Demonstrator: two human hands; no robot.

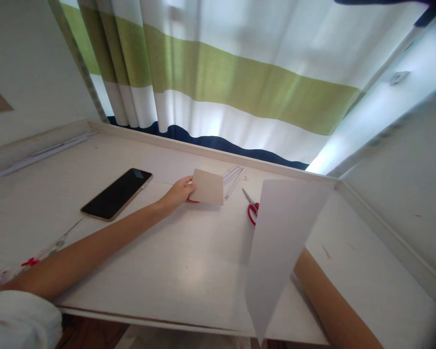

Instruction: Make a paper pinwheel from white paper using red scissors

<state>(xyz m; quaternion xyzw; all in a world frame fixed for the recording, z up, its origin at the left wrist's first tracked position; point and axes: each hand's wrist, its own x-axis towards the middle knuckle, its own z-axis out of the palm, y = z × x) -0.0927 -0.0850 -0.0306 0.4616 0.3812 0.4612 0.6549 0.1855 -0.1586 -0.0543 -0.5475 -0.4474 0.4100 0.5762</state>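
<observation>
My left hand [181, 190] reaches over the middle of the table, fingers closed on the left edge of a small beige square card [208, 187]. A bit of red shows just beneath the card, too little to name. On the right, a large white sheet of paper [285, 232] stands raised and bent above the table. My right forearm [334, 300] runs up behind this sheet, which hides the hand and its fingers; the paper appears held up by it. Red-handled scissors [253, 209] lie between the card and the sheet, their handles partly covered by the paper.
A black phone [118, 194] lies left of my left hand. Thin white strips [234, 180] rest behind the card, and a flat white paper [167, 165] lies near the back. Long white pieces [47, 152] lie along the left edge. A raised rim [210, 151] borders the white table.
</observation>
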